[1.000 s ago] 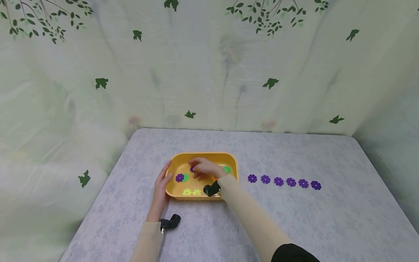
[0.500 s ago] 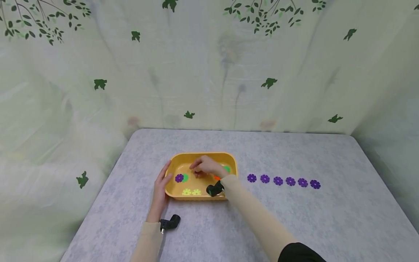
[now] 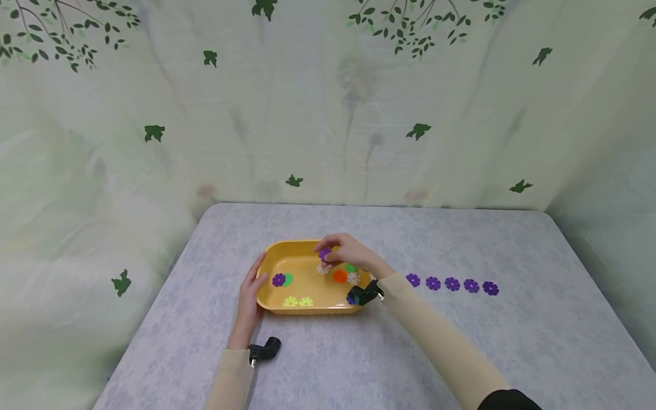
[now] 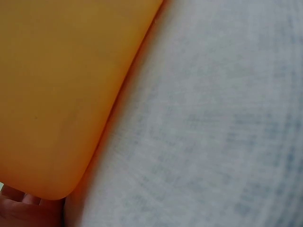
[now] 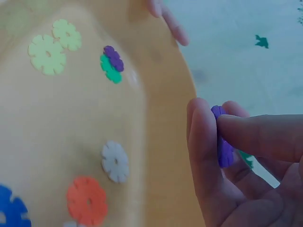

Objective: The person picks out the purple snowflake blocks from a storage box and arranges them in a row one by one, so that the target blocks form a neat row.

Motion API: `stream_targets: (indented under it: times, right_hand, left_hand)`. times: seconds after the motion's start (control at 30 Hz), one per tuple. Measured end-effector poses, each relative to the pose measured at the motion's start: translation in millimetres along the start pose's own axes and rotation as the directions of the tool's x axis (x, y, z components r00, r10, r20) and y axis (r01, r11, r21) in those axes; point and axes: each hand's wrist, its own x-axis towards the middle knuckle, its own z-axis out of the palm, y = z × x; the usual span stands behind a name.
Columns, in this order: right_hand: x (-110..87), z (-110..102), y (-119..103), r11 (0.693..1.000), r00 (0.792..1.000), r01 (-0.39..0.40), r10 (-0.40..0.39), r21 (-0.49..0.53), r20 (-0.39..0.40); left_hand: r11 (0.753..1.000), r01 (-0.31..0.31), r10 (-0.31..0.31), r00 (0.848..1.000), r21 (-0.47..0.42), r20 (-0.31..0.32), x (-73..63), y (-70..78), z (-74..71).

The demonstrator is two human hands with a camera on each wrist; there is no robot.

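Observation:
My right hand [image 3: 351, 251] pinches a purple flower-shaped plastic disc [image 5: 225, 151] between thumb and fingers, over the right back part of a yellow tray [image 3: 312, 311]. At the tray's left side, my left hand [image 3: 249, 296] holds the rim, thumb on top and fingers along the outer wall. Inside lie a purple disc [image 3: 279, 280] overlapping a green one, two pale yellow discs [image 3: 298, 302], an orange disc [image 3: 340, 276], a white disc [image 3: 353, 278] and a green disc [image 3: 351, 267]. A blue disc [image 5: 12, 208] shows near the tray's near right corner, partly hidden by the wrist camera in the head view.
To the right of the tray, a row of several purple flower discs [image 3: 452, 284] lies on the grey table [image 3: 461, 341]; my right sleeve [image 3: 410, 302] reaches across near its left end. Behind the table hangs a pale curtain [image 3: 307, 125] printed with leaves.
My right hand has lifted the purple disc from the tray and moved right and back with it, uncovering white and orange discs. The left hand stays on the rim.

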Motion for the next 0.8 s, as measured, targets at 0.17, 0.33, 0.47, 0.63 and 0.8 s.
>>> stream_targets:
  times: [0.17, 0.33, 0.47, 0.63, 0.8]
  right_hand:
    - [-18.8, -20.9, -0.4, 1.000, 0.995, -0.026, 0.025, -0.013, -0.095]
    - [-40.4, -46.3, 8.5, 0.998, 0.985, -0.021, 0.011, -0.055, -0.174]
    - [-63.9, -67.0, 18.1, 0.998, 0.972, -0.040, 0.025, -0.057, -0.234]
    - [-98.0, -95.5, 38.2, 0.995, 0.951, -0.079, 0.059, -0.053, -0.304]
    - [-138.5, -126.0, 60.0, 0.996, 0.930, -0.085, 0.069, -0.030, -0.360]
  left_hand:
    - [1.000, -0.014, 0.014, 1.000, 0.018, -0.011, 0.4, -0.4, 0.7]
    - [1.000, -0.008, 0.009, 1.000, 0.028, -0.016, 0.5, -0.2, 1.3]
    - [1.000, 0.000, 0.000, 1.000, 0.024, -0.014, 0.8, 0.0, 2.1]
    - [0.999, 0.013, -0.013, 1.000, 0.035, -0.019, 0.8, 1.0, 2.1]
    - [0.999, 0.020, -0.020, 1.000, 0.033, -0.020, 0.0, 1.6, 2.6]
